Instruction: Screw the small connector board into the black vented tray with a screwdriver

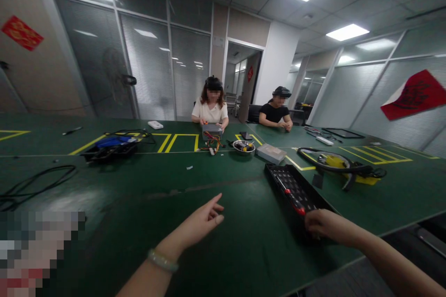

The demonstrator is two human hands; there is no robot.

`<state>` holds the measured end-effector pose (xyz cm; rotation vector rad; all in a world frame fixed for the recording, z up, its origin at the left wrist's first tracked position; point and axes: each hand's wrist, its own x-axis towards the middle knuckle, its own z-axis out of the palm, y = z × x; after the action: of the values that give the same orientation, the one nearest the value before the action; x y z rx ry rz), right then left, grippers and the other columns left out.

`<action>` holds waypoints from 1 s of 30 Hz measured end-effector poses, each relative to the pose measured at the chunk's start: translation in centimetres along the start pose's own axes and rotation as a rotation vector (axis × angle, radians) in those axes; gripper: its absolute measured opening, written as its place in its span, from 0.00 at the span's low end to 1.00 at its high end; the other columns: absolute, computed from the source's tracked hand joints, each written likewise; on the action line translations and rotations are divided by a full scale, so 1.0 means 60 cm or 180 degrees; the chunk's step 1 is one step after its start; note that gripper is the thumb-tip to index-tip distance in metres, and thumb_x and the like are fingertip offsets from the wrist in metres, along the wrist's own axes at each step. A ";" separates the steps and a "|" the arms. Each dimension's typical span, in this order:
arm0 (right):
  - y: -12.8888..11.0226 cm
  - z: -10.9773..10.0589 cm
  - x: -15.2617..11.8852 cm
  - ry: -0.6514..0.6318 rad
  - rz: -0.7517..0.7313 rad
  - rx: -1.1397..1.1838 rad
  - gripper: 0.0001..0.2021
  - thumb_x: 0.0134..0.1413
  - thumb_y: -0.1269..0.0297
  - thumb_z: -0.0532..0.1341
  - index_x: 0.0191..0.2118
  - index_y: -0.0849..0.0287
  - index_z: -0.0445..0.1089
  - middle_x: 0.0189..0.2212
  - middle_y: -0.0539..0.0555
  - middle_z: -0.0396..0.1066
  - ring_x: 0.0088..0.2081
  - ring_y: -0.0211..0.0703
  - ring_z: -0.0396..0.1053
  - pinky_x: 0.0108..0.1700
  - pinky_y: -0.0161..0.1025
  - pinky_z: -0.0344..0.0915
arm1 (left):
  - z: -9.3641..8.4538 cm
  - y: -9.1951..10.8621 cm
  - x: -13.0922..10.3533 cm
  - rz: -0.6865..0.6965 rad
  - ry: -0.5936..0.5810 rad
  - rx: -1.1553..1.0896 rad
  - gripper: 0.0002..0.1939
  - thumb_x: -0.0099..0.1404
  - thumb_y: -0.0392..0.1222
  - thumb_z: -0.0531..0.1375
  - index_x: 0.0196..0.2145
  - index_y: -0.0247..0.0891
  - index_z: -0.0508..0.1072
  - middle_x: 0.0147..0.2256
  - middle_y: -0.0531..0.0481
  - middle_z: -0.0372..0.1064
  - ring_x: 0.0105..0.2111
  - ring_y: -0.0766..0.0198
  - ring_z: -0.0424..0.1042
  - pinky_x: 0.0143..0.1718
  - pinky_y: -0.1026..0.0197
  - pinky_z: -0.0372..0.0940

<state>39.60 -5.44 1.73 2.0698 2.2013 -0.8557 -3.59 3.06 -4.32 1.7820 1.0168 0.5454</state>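
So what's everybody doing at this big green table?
The right hand is at the near end of a long black tray, where a tool with red on it lies. I can't tell if the fingers grip anything. The left hand is held out over the table, holding nothing. Across the table, a person in a cream top has both hands at a grey box with coloured wires. Another person in black sits with hands together.

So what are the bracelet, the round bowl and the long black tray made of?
The bracelet looks like smooth stone or glass: pale green and softly shiny. The bowl seems polished metal, from its bright silvery rim. The tray is probably plastic: dull black with thin walls.
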 end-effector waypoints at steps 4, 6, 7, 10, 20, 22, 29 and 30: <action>0.004 0.008 0.003 0.0026 -0.0019 0.0158 0.06 0.55 0.65 0.57 0.36 0.59 0.69 0.35 0.54 0.74 0.36 0.43 0.73 0.36 0.34 0.66 | -0.001 -0.003 0.001 0.0026 -0.0016 -0.0012 0.40 0.67 0.51 0.58 0.70 0.44 0.45 0.58 0.41 0.63 0.48 0.59 0.69 0.52 0.55 0.63; 0.006 0.011 0.003 0.0047 -0.0030 0.0176 0.06 0.56 0.65 0.56 0.36 0.59 0.68 0.35 0.54 0.73 0.37 0.43 0.73 0.36 0.34 0.66 | -0.001 -0.007 0.002 0.0042 -0.0021 -0.0023 0.39 0.68 0.52 0.58 0.70 0.45 0.46 0.58 0.41 0.63 0.48 0.59 0.69 0.51 0.55 0.63; 0.006 0.012 0.003 0.0056 -0.0038 0.0162 0.06 0.56 0.65 0.56 0.36 0.59 0.68 0.36 0.54 0.73 0.37 0.43 0.72 0.37 0.34 0.66 | -0.001 -0.009 0.003 0.0057 -0.0021 -0.0024 0.39 0.68 0.52 0.58 0.70 0.46 0.46 0.58 0.41 0.63 0.48 0.59 0.69 0.51 0.55 0.63; 0.005 0.010 0.002 0.0064 -0.0052 0.0062 0.06 0.56 0.65 0.57 0.36 0.59 0.69 0.36 0.54 0.74 0.38 0.43 0.72 0.37 0.35 0.65 | 0.001 -0.012 0.004 0.0103 -0.0002 -0.0028 0.39 0.68 0.51 0.58 0.70 0.45 0.46 0.58 0.40 0.64 0.47 0.60 0.69 0.51 0.55 0.63; -0.027 -0.001 0.003 0.0236 0.0107 -0.0519 0.07 0.50 0.69 0.60 0.36 0.58 0.73 0.34 0.54 0.76 0.35 0.46 0.73 0.35 0.38 0.60 | -0.001 0.002 -0.002 0.0105 -0.0004 -0.0068 0.39 0.67 0.49 0.58 0.70 0.44 0.47 0.59 0.40 0.63 0.47 0.59 0.69 0.51 0.54 0.63; -0.031 0.001 0.007 0.0267 0.0230 -0.0558 0.11 0.47 0.73 0.59 0.38 0.58 0.72 0.35 0.54 0.76 0.35 0.45 0.72 0.34 0.37 0.60 | 0.000 0.002 -0.002 0.0111 -0.0003 -0.0070 0.39 0.67 0.49 0.58 0.70 0.44 0.48 0.58 0.40 0.64 0.47 0.59 0.70 0.51 0.54 0.64; -0.030 0.012 0.026 0.0347 0.0519 -0.0679 0.16 0.40 0.79 0.57 0.39 0.60 0.69 0.33 0.55 0.74 0.34 0.47 0.70 0.30 0.37 0.54 | 0.003 0.004 -0.002 0.0154 0.0023 -0.0060 0.39 0.67 0.48 0.59 0.70 0.43 0.47 0.58 0.41 0.64 0.47 0.60 0.70 0.52 0.55 0.64; -0.029 0.012 0.026 0.0328 0.0484 -0.0676 0.16 0.40 0.79 0.57 0.38 0.60 0.69 0.33 0.55 0.74 0.34 0.46 0.70 0.30 0.37 0.54 | 0.003 0.004 -0.002 0.0162 0.0021 -0.0050 0.39 0.67 0.48 0.59 0.70 0.43 0.47 0.58 0.41 0.64 0.47 0.60 0.70 0.52 0.54 0.64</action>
<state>37.52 -4.26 1.26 2.1847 2.0433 -0.4910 -3.43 2.81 -4.18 1.7972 0.9714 0.5896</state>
